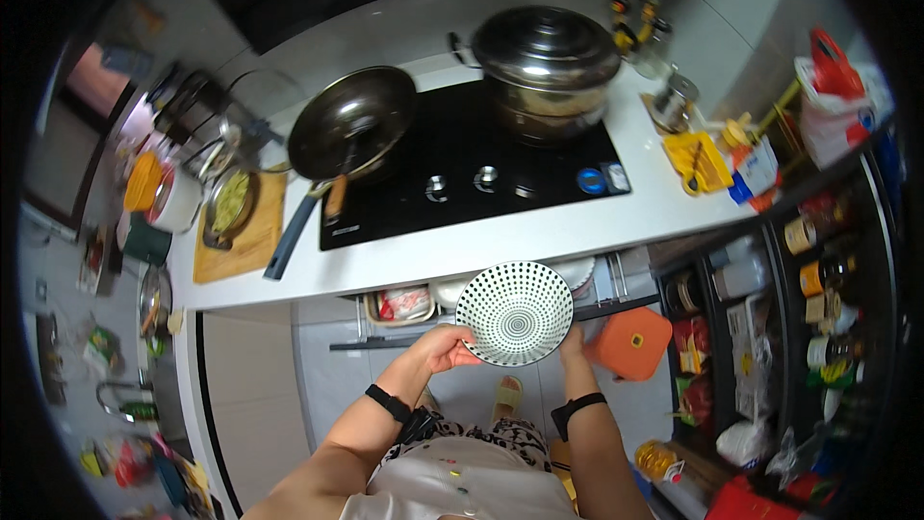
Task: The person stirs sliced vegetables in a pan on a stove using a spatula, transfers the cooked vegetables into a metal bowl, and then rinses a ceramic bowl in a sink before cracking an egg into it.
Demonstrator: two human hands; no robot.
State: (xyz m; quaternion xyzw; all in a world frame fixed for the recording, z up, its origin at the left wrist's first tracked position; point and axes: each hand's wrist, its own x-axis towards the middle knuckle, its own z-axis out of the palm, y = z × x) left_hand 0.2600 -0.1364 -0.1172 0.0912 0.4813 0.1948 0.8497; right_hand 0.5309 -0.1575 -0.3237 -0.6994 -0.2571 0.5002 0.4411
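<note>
A white bowl with black dots is held level above a pulled-out drawer, in front of my body. My left hand grips its lower left rim, with the thumb over the edge. At its right side is my right hand, partly hidden behind the bowl. Beneath it the drawer holds a tray with a red and white package and some white dishes. Over on the black cooktop, a wok rests tilted with a wooden-handled utensil in it, and a lidded steel steamer pot stands at the right.
On the left counter, a pan of chopped green food sits on a wooden board. An orange-lidded bin stands on the floor at right, beside open pull-out racks of jars and bottles. The wok's handle overhangs the counter.
</note>
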